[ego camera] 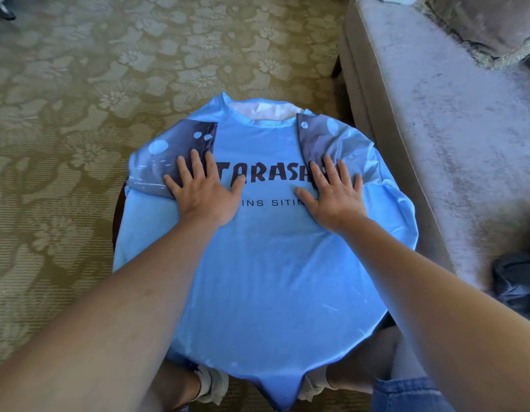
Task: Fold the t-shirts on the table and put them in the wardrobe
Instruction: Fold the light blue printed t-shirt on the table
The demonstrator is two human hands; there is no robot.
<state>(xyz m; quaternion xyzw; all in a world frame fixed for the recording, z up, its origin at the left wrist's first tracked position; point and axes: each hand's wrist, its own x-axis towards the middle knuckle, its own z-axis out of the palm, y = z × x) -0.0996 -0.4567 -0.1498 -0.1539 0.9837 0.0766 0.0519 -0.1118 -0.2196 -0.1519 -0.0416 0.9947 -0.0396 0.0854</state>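
Head view shows me a light blue shiny t-shirt with dark lettering [266, 263] spread face up over a small round dark bench [117, 215], its hem hanging off the near edge. Both grey-printed sleeves are folded inward onto the chest. I see the left hand [203, 194] pressing flat where the left sleeve [168, 162] meets the print, its fingers [195, 162] straight and spread apart, clamped on nothing. The right hand [336, 200] lies flat likewise at the edge of the right sleeve [317, 138], its fingers also straight and apart. A grey velvety sofa [436, 114] stands just beside the bench on the right, with a crumpled dark grey garment [516, 289] on its seat. Olive floral carpet [79, 84] covers the floor
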